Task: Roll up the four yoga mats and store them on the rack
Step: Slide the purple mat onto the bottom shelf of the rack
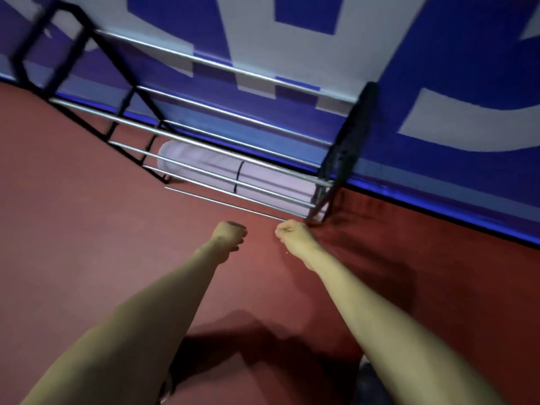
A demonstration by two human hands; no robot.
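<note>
- Chrome-barred, black-framed rack (233,114), centre: pale, cylindrical rolled mat (263,178) on lowest tier, behind bars.
- Left hand (229,233), right hand (292,232), below centre: both curled into fists, holding nothing, over red floor (87,229).

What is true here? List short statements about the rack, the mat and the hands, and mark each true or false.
1. One rolled mat lies on the lowest tier of the rack. True.
2. The rack's upper tiers hold mats too. False: only bare bars show there.
3. The left hand and right hand have curled fingers and carry no mat. True.
4. The floor is blue. False: it is red; the wall is blue and white.
</note>
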